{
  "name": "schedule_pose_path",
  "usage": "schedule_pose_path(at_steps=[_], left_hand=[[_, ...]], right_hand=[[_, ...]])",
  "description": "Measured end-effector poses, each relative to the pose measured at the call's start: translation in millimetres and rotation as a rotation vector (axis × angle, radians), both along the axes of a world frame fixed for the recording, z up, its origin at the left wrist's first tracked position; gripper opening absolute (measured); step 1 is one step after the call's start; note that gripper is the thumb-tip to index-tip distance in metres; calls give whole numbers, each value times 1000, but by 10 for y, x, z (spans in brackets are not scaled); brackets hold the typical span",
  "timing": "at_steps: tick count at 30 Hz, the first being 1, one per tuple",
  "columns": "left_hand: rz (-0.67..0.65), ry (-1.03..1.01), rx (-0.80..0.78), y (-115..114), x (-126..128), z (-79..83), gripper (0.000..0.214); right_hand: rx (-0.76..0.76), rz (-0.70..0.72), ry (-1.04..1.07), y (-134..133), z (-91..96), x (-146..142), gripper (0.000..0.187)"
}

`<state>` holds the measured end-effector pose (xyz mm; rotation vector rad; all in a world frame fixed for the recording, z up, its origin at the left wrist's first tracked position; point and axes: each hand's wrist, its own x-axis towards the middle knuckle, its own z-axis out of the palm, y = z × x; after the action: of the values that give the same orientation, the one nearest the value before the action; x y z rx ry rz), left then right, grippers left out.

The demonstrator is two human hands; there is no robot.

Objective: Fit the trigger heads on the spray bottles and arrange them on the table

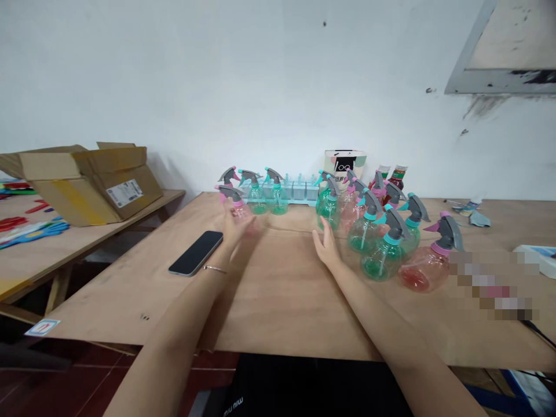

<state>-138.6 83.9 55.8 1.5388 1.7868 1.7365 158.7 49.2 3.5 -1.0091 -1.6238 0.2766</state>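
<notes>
My left hand [235, 228] is curled round the body of a pink spray bottle [245, 215], its thumb across the front. The bottle's grey and pink trigger head points left. Just behind stand another pink-topped spray bottle [228, 175] and two green ones, one of them the green spray bottle [278, 200]. My right hand [326, 248] is open and holds nothing, its fingers apart. Nearest to it is a green spray bottle [329, 213] at the left end of a group of several green and pink bottles. At that group's front right stands a pink spray bottle [428, 267].
A phone [196, 253] lies left of my left forearm. Behind the bottles are a light blue rack [299, 192] and a printed box [345, 157]. An open cardboard box [95, 188] and blue gloves [39, 233] occupy the left table. A cable [537, 331] lies at right.
</notes>
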Motion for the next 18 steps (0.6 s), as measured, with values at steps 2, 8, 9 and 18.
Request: schedule_pose_path(at_steps=[2,8,9,18], left_hand=[[-137,2,19,-223,302,0,60],[-669,-68,-162,-961,1057,-29,59],[-696,-46,-176,-1053,1131,-41,62],[-763,115,-173,-1282,1286,-15,55]], right_hand=[[-11,38,61,-31,15,-29,62],[-211,461,224,-277,202,-173,86],[-272,535,252,-326,243,-193,87],[-668,649,630,-488,495,-198,50]])
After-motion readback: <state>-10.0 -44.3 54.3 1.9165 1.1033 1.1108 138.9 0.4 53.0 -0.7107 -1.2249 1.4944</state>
